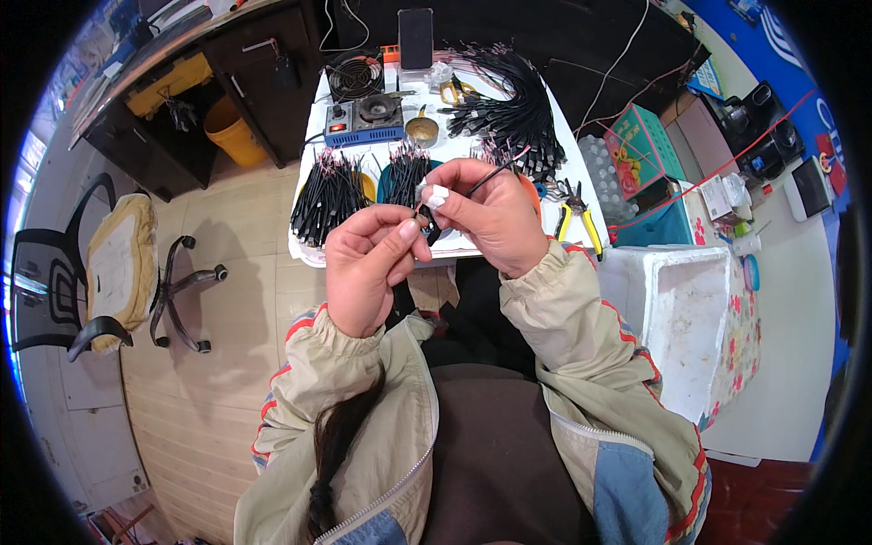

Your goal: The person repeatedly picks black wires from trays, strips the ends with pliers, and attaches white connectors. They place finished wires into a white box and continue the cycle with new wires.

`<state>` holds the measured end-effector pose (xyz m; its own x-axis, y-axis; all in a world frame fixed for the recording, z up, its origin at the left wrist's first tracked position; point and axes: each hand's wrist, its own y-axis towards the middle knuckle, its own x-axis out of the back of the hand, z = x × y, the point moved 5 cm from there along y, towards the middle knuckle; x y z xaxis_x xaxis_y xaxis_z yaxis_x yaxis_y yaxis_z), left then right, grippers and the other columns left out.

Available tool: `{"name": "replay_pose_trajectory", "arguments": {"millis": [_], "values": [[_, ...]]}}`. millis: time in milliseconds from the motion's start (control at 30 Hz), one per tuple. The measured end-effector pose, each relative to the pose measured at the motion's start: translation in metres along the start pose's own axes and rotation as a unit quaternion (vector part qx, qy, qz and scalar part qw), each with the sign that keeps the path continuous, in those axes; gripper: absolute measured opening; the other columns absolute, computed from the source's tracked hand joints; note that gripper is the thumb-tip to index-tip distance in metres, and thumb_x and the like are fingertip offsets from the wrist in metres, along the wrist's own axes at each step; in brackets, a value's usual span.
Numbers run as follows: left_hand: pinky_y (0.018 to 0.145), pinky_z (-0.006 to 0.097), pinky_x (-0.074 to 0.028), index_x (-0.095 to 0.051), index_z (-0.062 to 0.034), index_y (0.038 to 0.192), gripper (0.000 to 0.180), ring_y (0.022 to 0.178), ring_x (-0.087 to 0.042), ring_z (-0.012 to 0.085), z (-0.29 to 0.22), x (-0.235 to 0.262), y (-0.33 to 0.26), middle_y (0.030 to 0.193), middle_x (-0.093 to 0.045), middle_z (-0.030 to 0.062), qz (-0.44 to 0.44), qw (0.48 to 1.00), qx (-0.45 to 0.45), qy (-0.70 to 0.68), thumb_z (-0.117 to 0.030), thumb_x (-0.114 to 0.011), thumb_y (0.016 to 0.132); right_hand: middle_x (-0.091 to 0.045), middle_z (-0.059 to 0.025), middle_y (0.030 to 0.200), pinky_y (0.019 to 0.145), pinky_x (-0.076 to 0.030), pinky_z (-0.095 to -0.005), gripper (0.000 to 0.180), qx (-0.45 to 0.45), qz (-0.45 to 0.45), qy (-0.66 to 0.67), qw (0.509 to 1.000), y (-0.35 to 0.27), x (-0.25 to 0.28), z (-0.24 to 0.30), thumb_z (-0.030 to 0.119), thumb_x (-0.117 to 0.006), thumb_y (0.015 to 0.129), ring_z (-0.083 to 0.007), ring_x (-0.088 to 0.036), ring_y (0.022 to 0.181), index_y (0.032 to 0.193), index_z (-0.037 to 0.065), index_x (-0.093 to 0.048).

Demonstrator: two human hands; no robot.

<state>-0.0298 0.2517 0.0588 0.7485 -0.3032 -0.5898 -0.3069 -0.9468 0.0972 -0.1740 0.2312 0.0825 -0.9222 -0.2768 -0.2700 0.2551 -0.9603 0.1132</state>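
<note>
My right hand [495, 218] holds a thin black cable [489, 179], whose pinkish stripped end sticks out beyond the fingers. White tape or wrapping covers the tip of its thumb. Close against it, my left hand [372, 259] pinches thumb to forefinger on the fine wires at the other end of the cable; the exact contact is too small to make out. Both hands are raised over the near edge of a white table [313, 213]. Just beyond them lie a bundle of short black cables [329, 195] and a second bundle [405, 168].
A blue heating unit [365, 123], a small brass-coloured pot [421, 130] and a black fan [355, 77] stand farther back. A large heap of black cables [518, 104] lies at right, near yellow-handled pliers [578, 218]. Beside the table stand a foam box [677, 318] and an office chair [123, 263].
</note>
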Motion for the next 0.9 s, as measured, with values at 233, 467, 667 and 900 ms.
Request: {"name": "replay_pose_trajectory", "arguments": {"millis": [233,467,667,900], "values": [[0.044,0.017,-0.03,-0.06,0.0054,0.101,0.012,0.049,-0.04,0.004,0.001,-0.002,0.0,0.075,-0.064,0.0143,0.001,1.0,-0.011,-0.01,-0.003,-0.056,0.093,-0.063,-0.0033,0.088,0.065,-0.048,-0.0203,0.017,-0.004,-0.023,-0.008,1.0,-0.009,0.001,-0.006,0.009,-0.066,0.088,-0.0069,-0.057,0.072,0.102,-0.001,-0.061],[0.045,0.017,-0.031,-0.061,0.0052,0.101,0.013,0.049,-0.041,0.0047,0.005,-0.001,0.0,0.076,-0.064,0.0146,0.002,1.0,-0.014,-0.006,-0.003,-0.056,0.092,-0.064,-0.0036,0.088,0.065,-0.048,-0.0206,0.014,0.014,-0.02,-0.03,0.999,-0.008,-0.001,-0.003,0.009,-0.064,0.089,-0.0074,-0.058,0.074,0.101,0.001,-0.062],[0.044,0.018,-0.03,-0.061,0.0043,0.102,0.014,0.048,-0.04,0.0059,0.012,0.005,0.002,0.077,-0.065,0.0154,0.01,0.999,-0.019,-0.048,-0.004,-0.056,0.093,-0.063,-0.0041,0.09,0.071,-0.048,-0.0216,0.015,-0.067,0.025,0.195,0.978,-0.006,-0.005,-0.025,0.009,-0.061,0.091,-0.0085,-0.059,0.078,0.105,0.003,-0.059],[0.05,0.02,-0.038,-0.063,0.0044,0.102,0.016,0.059,-0.054,0.01,0.006,0.016,0.006,0.087,-0.068,0.016,-0.076,0.995,-0.057,-0.007,-0.007,-0.06,0.091,-0.065,-0.0107,0.097,0.079,-0.051,-0.0242,0.019,-0.112,0.036,0.107,0.987,-0.012,0.013,-0.022,0.008,-0.06,0.092,-0.014,-0.064,0.088,0.106,-0.004,-0.057]]}}
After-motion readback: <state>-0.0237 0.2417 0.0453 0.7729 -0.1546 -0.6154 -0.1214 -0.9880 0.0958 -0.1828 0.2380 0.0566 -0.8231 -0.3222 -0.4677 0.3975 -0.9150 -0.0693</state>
